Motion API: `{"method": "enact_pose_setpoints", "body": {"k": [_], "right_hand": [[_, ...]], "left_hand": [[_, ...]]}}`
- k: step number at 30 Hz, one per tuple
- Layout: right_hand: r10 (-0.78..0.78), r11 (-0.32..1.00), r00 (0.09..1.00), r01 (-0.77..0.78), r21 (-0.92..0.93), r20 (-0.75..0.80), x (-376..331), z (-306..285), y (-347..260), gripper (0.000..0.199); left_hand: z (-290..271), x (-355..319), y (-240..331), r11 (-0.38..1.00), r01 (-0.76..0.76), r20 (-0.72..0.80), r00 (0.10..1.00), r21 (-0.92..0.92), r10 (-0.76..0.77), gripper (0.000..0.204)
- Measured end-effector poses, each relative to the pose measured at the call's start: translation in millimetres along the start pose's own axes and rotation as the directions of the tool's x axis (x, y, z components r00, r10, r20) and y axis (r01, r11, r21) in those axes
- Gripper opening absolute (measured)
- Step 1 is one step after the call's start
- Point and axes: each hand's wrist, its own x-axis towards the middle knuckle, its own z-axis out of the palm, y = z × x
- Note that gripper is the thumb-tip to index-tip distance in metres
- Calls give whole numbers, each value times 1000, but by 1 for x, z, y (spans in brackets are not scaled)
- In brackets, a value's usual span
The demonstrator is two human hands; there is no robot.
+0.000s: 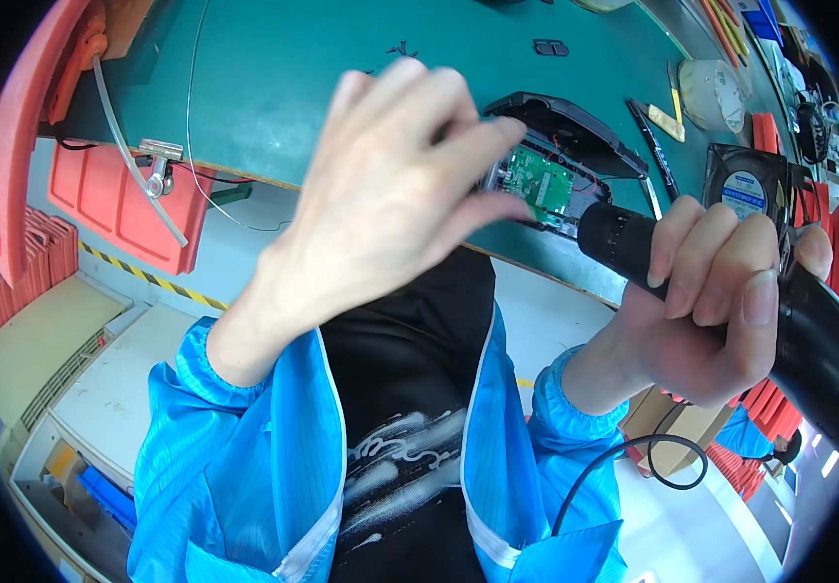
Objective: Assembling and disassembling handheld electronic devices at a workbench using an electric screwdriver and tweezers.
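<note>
My right hand (pixel 706 291) is wrapped round a black electric screwdriver (pixel 624 243), held slanting with its nose toward the left. The nose is beside a green circuit board (pixel 539 183) that lies in an opened black plastic housing (pixel 575 131) on the table. With thumb and index finger, my left hand (pixel 390 175) spans the left end of this housing. Its other fingers are curled in, and the hand hides part of that end. The screwdriver's tip and any screw there are too small to make out.
A green mat (pixel 264 68) covers the table. At its right lie a black pen-like tool (pixel 653 146), a roll of tape (pixel 711 95) and a black box with a blue label (pixel 745 189). A metal clip (pixel 160 165) grips the front edge; red bins (pixel 128 209) stand left.
</note>
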Motion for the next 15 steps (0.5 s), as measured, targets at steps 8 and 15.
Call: {"method": "enact_pose_setpoints", "body": {"k": [8,15], "right_hand": [[-5,999,1000,5,-35,-6,1,3,3,35],[-42,990,996,31,-140,-76,2,14,8,33]], "left_hand": [[11,-1,11,997,65,167,984,-49,-56,65],[10,1,11,996,77,190,980,-54,-65,63]]}}
